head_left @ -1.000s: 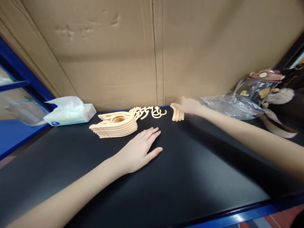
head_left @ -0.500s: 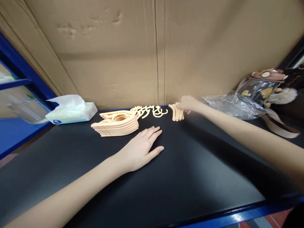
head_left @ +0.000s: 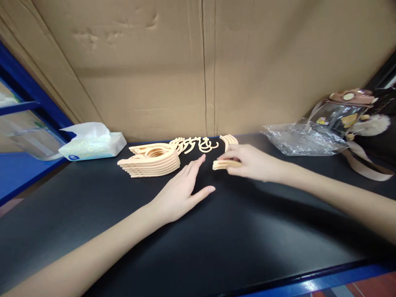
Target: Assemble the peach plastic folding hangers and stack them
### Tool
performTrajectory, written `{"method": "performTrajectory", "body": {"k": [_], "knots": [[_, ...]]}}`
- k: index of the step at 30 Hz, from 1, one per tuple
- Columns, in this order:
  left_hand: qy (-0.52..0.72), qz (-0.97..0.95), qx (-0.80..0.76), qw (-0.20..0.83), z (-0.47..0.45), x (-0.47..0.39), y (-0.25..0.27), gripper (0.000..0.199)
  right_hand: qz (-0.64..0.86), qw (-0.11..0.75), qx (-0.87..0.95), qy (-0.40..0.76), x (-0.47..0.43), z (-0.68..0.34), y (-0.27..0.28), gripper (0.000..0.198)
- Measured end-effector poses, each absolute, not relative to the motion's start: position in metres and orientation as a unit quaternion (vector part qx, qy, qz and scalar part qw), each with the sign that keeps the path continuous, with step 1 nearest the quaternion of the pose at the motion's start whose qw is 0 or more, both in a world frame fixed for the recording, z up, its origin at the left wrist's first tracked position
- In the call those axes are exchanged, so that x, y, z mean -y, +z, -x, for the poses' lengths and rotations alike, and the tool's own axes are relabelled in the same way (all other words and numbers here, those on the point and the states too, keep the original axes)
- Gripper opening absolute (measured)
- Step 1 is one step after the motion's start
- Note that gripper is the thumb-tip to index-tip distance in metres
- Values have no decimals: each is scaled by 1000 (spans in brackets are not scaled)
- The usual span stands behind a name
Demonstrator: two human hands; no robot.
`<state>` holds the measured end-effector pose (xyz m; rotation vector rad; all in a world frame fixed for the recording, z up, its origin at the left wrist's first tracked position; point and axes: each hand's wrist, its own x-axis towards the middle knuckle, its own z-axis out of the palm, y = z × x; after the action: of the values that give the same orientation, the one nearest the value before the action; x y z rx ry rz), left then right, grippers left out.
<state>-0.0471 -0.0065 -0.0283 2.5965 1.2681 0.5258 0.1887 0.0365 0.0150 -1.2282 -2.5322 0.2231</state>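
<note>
My right hand pinches a short, curved, peach-coloured plastic hanger piece just above the dark table. Behind it, several similar curved hanger pieces lie side by side, partly hidden by that hand. My left hand is open and holds nothing, its thumb spread from the fingers, which point toward the loose hooks. Left of its fingertips sits a neat stack of peach hanger bodies. Loose peach hanger hooks lie in a row at the back, between the stack and the curved pieces.
A pack of tissues sits at the back left, beside a blue frame. Clear plastic wrap lies at the back right, next to a transparent bottle with a strap. Brown cardboard stands upright along the table's back.
My right hand has come toward me and left from the row of curved pieces, bringing a curved piece with it. My left hand has stayed in place, its fingers now closer together.
</note>
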Motion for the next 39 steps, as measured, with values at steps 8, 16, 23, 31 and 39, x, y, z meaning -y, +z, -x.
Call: {"method": "performTrajectory", "body": {"k": [8,16,23,31,39], "knots": [[228,-896,-371,88,40,9,-19,22,337,199,911,129,10,-174,-13,23],[186,-920,-340,65,39,8,-17,9,340,195,912,123,13,-176,-19,10],[156,-934,-320,33,41,9,-12,9,292,183,933,109,6,-187,-19,23],[132,-945,-301,8,40,8,-12,10,284,168,938,106,2,-190,-21,22],[123,-945,-304,-7,41,8,-13,14,283,170,936,123,0,-191,-22,23]]}}
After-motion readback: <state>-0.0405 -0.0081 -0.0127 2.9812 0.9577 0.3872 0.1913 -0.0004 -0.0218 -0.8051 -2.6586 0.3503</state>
